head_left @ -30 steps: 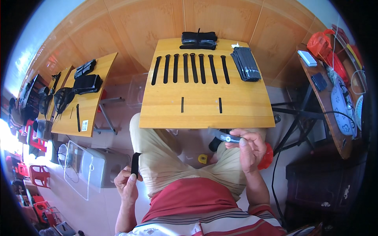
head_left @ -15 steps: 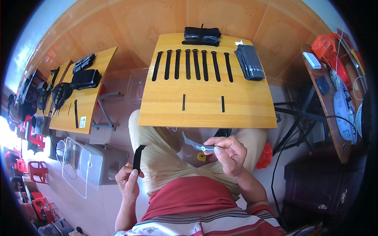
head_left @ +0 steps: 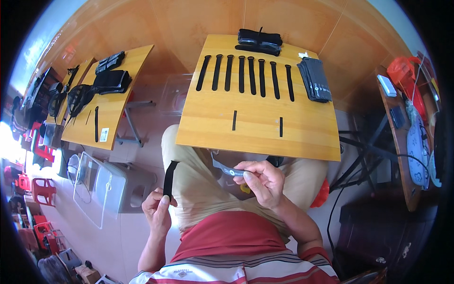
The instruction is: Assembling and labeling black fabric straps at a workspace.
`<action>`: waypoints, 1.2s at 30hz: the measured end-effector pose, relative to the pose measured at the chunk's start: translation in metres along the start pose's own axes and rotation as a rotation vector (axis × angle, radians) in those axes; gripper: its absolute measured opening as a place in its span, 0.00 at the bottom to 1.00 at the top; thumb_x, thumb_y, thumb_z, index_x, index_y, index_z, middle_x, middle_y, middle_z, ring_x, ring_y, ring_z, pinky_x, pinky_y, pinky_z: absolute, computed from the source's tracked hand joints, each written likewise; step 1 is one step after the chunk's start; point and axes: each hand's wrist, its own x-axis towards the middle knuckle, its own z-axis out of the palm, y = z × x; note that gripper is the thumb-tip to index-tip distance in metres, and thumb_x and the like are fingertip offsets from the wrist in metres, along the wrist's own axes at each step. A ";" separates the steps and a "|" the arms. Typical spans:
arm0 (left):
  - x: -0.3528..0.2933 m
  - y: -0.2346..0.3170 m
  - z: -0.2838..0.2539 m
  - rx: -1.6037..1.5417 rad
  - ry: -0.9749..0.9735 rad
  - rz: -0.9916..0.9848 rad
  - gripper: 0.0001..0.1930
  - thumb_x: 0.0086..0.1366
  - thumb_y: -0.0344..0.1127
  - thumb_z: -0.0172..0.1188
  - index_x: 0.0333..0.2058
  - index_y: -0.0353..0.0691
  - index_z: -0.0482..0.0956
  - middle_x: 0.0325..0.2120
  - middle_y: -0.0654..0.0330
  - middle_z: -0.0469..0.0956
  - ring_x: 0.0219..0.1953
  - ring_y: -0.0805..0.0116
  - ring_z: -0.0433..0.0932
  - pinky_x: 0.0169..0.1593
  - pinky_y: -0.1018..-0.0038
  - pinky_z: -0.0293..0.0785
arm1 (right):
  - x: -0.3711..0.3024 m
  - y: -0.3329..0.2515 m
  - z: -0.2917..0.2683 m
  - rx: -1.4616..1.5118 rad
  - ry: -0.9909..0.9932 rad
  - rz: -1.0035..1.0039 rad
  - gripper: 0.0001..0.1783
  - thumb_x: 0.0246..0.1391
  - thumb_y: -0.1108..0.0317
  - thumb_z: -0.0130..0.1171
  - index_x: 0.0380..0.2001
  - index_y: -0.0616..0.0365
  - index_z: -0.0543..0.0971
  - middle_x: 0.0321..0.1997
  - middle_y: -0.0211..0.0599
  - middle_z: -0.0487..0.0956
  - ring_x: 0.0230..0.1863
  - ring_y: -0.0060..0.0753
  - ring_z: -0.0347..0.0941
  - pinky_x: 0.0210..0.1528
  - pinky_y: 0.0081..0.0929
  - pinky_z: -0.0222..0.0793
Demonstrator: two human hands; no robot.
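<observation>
Two straps are in hand: our left hand pinches a black strap, our right hand grips a grey strap. We judge the next move is bringing them together.

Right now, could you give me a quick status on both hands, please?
Left hand grips black strap. Right hand pinches grey strip over lap. Nothing between them.

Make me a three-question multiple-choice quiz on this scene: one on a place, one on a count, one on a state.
1. Where is the stack of grey sleeves?
A. table's far right
B. on the floor
C. on the lap

2. How many long black straps lie in the row?
A. three
B. seven
C. twelve

3. What is the left hand doing?
A. resting open
B. pinching a black strap
C. pressing the table

Answers: 1 A, it sits by the right edge; 2 B, seven lie side by side; 3 B, fingers grip the strap's end.
</observation>
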 end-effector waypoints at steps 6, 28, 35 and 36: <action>0.000 -0.003 -0.004 -0.050 0.052 -0.011 0.14 0.67 0.37 0.63 0.27 0.33 0.74 0.25 0.57 0.74 0.27 0.70 0.75 0.35 0.73 0.69 | 0.029 0.006 0.013 -0.121 -0.003 -0.164 0.05 0.65 0.79 0.51 0.42 0.71 0.72 0.49 0.59 0.79 0.40 0.32 0.83 0.44 0.27 0.83; 0.009 -0.021 -0.010 -0.089 0.094 -0.022 0.10 0.67 0.31 0.62 0.28 0.32 0.77 0.25 0.56 0.77 0.28 0.72 0.73 0.35 0.75 0.68 | 0.095 0.108 0.057 -1.057 -0.396 -0.593 0.07 0.52 0.72 0.59 0.35 0.60 0.78 0.43 0.38 0.80 0.45 0.34 0.76 0.43 0.27 0.80; 0.014 -0.019 -0.001 -0.082 0.073 -0.015 0.07 0.66 0.28 0.61 0.29 0.33 0.77 0.27 0.56 0.78 0.31 0.71 0.73 0.37 0.76 0.67 | 0.088 0.080 0.064 -0.881 -0.309 -0.463 0.12 0.48 0.70 0.67 0.36 0.61 0.79 0.43 0.40 0.81 0.41 0.43 0.79 0.40 0.36 0.79; 0.014 -0.019 0.002 -0.080 0.077 -0.017 0.07 0.66 0.28 0.61 0.29 0.33 0.77 0.27 0.56 0.78 0.31 0.71 0.73 0.37 0.76 0.67 | 0.081 0.075 0.065 -0.837 -0.241 -0.411 0.11 0.52 0.67 0.67 0.36 0.61 0.79 0.42 0.41 0.81 0.39 0.40 0.79 0.40 0.34 0.78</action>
